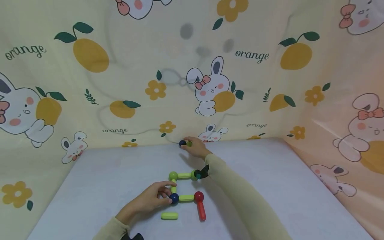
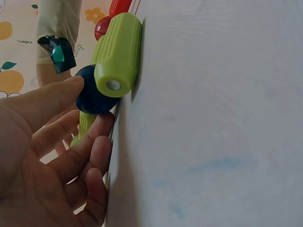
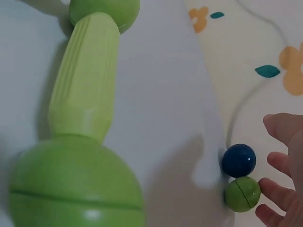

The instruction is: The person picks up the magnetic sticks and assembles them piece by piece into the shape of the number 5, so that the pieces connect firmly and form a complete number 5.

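Note:
My left hand [image 1: 150, 199] pinches a dark blue ball [image 2: 92, 101] between thumb and fingers. That ball is a corner of a flat figure of balls and light green rods. From it, one rod [image 1: 187, 198] leads to a red ball [image 1: 199, 196] with a red rod [image 1: 201, 211]. Another rod runs back to a green ball [image 1: 173, 176], joined by a further rod [image 1: 184, 175] to a second green ball [image 3: 75, 184]. At the table's back edge, my right hand [image 1: 196, 148] reaches around another blue ball [image 3: 239, 161] and a green ball [image 3: 242, 194], fingers spread; one fingertip meets the green ball.
A loose light green rod [image 1: 169, 216] lies in front of the figure, near my left wrist. Behind the white table [image 1: 120, 173] hangs a patterned cloth [image 1: 144, 66] that also covers both sides. My right forearm [image 1: 240, 196] crosses above the table's right part.

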